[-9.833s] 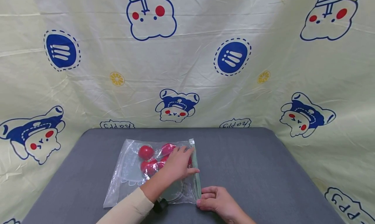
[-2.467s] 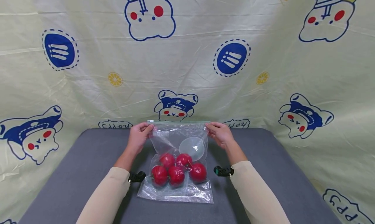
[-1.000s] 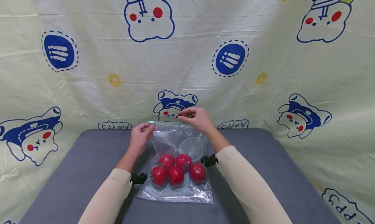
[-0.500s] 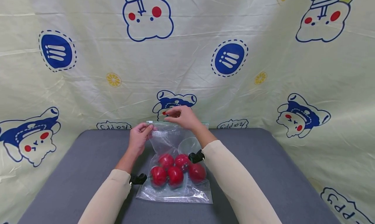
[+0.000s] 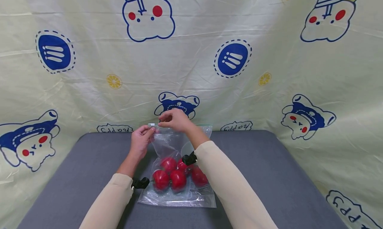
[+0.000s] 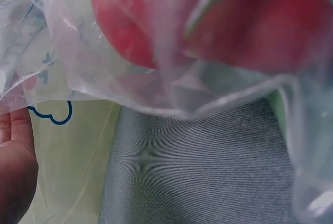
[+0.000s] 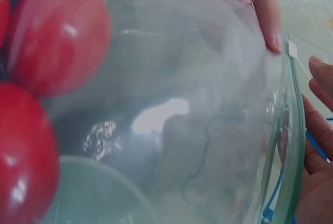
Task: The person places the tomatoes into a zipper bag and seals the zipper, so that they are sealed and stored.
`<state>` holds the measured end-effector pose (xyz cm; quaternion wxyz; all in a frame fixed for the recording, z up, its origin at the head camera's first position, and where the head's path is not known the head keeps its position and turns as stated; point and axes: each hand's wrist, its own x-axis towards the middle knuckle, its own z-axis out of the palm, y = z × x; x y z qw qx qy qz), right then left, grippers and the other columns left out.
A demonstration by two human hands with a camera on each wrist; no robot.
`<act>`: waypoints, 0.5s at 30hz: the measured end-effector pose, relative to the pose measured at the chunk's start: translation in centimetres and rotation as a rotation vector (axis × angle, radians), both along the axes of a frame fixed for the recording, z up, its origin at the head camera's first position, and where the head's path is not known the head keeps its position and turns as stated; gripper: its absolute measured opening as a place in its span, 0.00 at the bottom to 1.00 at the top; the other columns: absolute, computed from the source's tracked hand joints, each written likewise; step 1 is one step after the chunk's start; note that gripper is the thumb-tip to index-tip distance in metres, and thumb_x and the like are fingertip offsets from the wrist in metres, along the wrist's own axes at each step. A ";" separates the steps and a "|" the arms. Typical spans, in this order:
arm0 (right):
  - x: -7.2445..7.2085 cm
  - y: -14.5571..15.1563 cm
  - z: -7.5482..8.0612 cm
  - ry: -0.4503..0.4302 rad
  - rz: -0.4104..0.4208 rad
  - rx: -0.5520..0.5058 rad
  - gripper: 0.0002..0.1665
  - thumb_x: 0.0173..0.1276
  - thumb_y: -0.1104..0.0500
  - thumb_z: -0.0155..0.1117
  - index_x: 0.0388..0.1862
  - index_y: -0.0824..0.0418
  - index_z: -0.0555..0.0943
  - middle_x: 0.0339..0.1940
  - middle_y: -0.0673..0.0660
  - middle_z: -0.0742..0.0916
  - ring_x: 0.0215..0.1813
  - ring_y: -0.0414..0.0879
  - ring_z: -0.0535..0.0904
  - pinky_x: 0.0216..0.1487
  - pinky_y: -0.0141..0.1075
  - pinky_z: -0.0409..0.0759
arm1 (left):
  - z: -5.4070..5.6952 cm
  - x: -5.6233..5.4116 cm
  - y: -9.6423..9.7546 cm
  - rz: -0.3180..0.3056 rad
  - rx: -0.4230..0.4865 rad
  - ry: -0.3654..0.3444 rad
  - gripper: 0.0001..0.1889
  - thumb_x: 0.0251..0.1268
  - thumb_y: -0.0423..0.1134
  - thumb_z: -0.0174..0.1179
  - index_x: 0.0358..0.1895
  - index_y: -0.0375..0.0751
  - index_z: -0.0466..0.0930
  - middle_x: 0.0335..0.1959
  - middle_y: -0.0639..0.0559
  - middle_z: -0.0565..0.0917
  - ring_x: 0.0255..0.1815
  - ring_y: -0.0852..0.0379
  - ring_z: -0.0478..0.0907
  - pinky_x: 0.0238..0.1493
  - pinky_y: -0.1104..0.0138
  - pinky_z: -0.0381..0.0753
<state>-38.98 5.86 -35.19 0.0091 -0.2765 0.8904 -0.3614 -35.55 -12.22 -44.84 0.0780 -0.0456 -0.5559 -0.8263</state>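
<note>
A clear slider zip bag [image 5: 170, 144] is held up by its top edge, its lower part spread on the grey table. Inside are several red tomatoes [image 5: 178, 180] and a pale round disc [image 7: 99, 187], partly hidden behind the right wrist in the head view. My left hand [image 5: 140, 141] pinches the bag's top left corner, just by the white slider [image 7: 293, 49]. Close to that slider, my right hand [image 5: 176, 120] hovers at the green zip edge [image 7: 297, 130]; its thumb and fingers are parted, with some fingers behind the edge in the right wrist view.
The grey table [image 5: 254, 175] extends to both sides of the bag. Behind it hangs a pale printed cloth [image 5: 191, 56]. A black wrist camera [image 5: 140, 183] sits on the left wrist and another black one [image 5: 189, 158] on the right.
The bag, first lying flat, was raised by both hands at its top corners. My right hand then left the right corner and moved left along the zip to the slider. My left hand stayed.
</note>
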 end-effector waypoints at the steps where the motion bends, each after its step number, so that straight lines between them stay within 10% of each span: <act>1: 0.0 -0.3 0.0 0.001 0.004 0.007 0.17 0.66 0.54 0.75 0.53 0.57 0.89 0.48 0.54 0.92 0.49 0.45 0.87 0.50 0.33 0.86 | 0.0 0.0 0.0 0.001 0.007 0.004 0.07 0.73 0.29 0.61 0.34 0.43 0.81 0.26 0.59 0.90 0.26 0.65 0.84 0.28 0.75 0.80; 15: -0.1 -1.9 -0.1 -0.058 0.021 0.050 0.14 0.69 0.54 0.73 0.51 0.55 0.90 0.46 0.52 0.91 0.45 0.44 0.83 0.47 0.32 0.84 | 0.0 -0.1 0.1 0.016 0.018 0.012 0.08 0.72 0.29 0.62 0.34 0.45 0.84 0.26 0.58 0.90 0.26 0.65 0.83 0.27 0.75 0.79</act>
